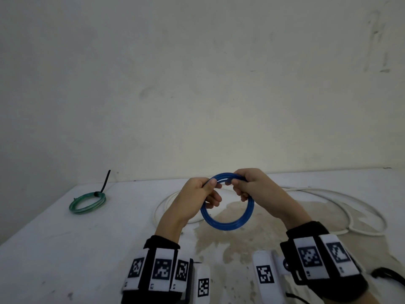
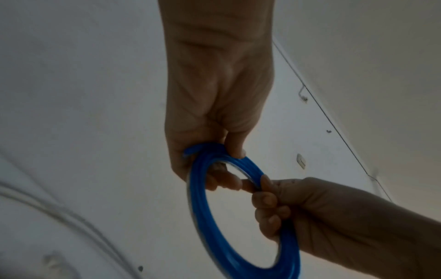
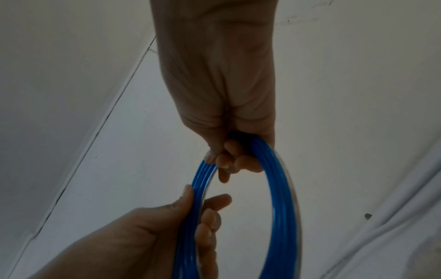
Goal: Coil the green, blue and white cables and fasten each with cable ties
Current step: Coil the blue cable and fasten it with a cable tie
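Note:
The blue cable [image 1: 228, 223] is wound into a round coil of several turns and held upright above the table. My left hand [image 1: 205, 191] pinches its upper left arc between thumb and fingers. My right hand [image 1: 245, 185] grips the upper right arc with curled fingers. Both wrist views show the same blue coil [image 2: 210, 217] [image 3: 284, 198] held by both hands. The green cable [image 1: 87, 202] lies coiled at the left, bound by a black cable tie [image 1: 105, 182] whose tail sticks up. The white cable [image 1: 328, 198] lies in loose loops on the table behind my hands.
The white table [image 1: 65, 249] has a brownish stain [image 1: 230, 238] under the hands. A pale wall rises right behind its far edge. A dark strap [image 1: 388, 275] shows at the lower right.

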